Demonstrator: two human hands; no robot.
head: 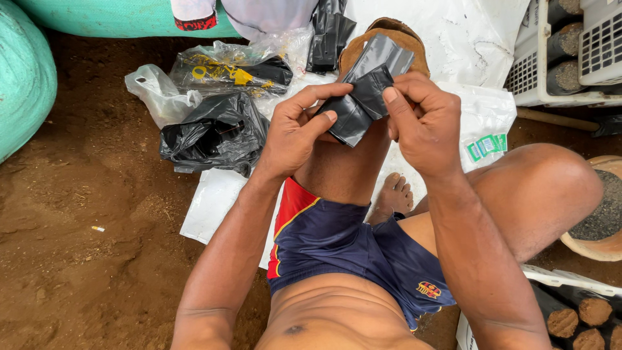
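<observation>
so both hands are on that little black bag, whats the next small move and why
Probably rub the bag's edge between thumb and fingertips to part its layers. The left hand and right hand each pinch the small black plastic bag, which looks flat and folded, its mouth not visibly open. Soil-filled black bags stand at lower right, so opening it seems the likely step.

The ground (84, 214) was bare brown dirt. A white plastic sheet (214, 201) lay flat on it. A crumpled black bag (214, 133) and a clear bag (155, 94) sat by the sheet's edge. A tiny white scrap (98, 229) lay alone on the dirt. A white crate (528, 71) stood in the far corner.
</observation>
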